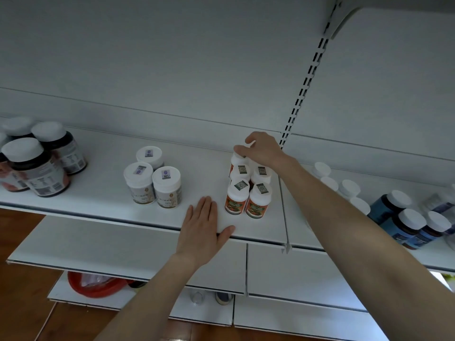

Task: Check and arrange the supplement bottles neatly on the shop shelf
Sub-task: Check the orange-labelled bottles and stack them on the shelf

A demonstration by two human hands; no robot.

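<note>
right hand (263,151) apparently grips rear orange-label bottle (235,159) | white jars (166,190) left, apart

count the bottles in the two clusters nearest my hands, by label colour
cream-label bottles: 3
orange-label bottles: 5 in view; the right hand grips the rear one and may hide another
total: 8 in view
</note>
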